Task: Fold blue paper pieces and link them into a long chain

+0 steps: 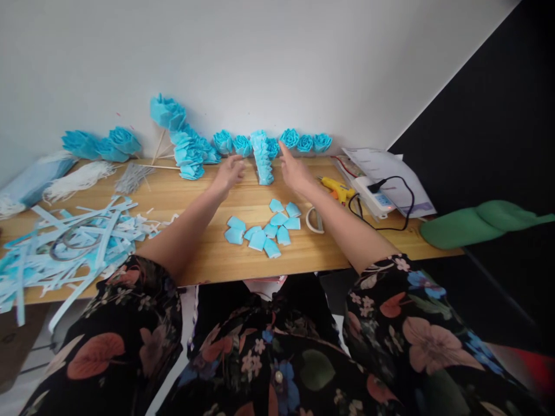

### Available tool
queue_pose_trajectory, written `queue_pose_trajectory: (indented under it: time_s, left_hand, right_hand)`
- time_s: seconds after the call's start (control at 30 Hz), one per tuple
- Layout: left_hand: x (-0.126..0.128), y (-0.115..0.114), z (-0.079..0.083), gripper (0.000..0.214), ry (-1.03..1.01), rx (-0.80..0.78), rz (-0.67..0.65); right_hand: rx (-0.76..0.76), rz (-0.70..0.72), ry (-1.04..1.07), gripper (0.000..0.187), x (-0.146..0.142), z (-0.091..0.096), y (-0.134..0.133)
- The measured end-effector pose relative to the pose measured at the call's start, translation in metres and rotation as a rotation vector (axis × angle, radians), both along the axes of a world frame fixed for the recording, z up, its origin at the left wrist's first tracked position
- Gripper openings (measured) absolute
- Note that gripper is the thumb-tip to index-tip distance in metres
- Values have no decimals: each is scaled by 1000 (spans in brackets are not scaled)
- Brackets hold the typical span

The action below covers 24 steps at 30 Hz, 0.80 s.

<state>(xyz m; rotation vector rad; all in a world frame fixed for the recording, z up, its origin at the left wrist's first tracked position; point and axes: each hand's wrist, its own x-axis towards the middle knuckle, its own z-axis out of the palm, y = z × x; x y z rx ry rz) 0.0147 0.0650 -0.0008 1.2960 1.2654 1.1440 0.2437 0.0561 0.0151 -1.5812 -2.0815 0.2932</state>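
Observation:
My left hand [232,172] hovers over the back of the table with its fingers loosely bent and apart, and I see nothing in it. Opposite it, my right hand [295,170] stretches its index finger up beside a blue paper flower [289,137] by the wall; whether it touches is unclear. Between the hands stands a tall column of overlapping blue petals [262,159], apart from both. Closer to me lie several loose blue petal pieces [271,231]. More blue flowers [223,141] line the wall, and a leafy blue flower stack [188,153] rests left of my left hand.
Blue and white scrap strips [87,248] cover the table's left side, near white strings [80,178] and grey wires [132,177]. Right of my right hand are a tape roll [314,221], a yellow glue gun [338,188], a power strip [375,198], papers [390,173] and a green object [472,224].

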Motion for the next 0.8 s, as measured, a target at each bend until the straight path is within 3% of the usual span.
queue_pose_trajectory:
  time_s: [0.17,0.27,0.37,0.43,0.5,0.6,0.7,0.8]
  left_hand:
    - [-5,-18,9,46,212,103,-130]
    - [-9,-59,21,47,462,316,-332]
    - [-14,-114,32,44,669,545,-588]
    - [-16,-145,33,40,750,707,-731]
    - [-16,-165,27,39,849,771,-801]
    - [-8,-174,10,39,953,812,-826]
    - [5,-170,-4,36,1012,803,-826]
    - [13,-162,-5,32,1009,770,-817]
  right_hand:
    - [44,122,75,62,31,16,-24]
    - [-10,177,55,63,47,24,-57]
    - [-79,214,-28,51,60,27,-92]
    - [-93,262,-116,40,66,26,-111]
    - [-73,320,-186,34,68,23,-123]
    - [-28,367,-302,34,64,16,-129]
    - [-5,334,-370,30,53,7,-126]
    - [13,249,-350,28,47,1,-116]
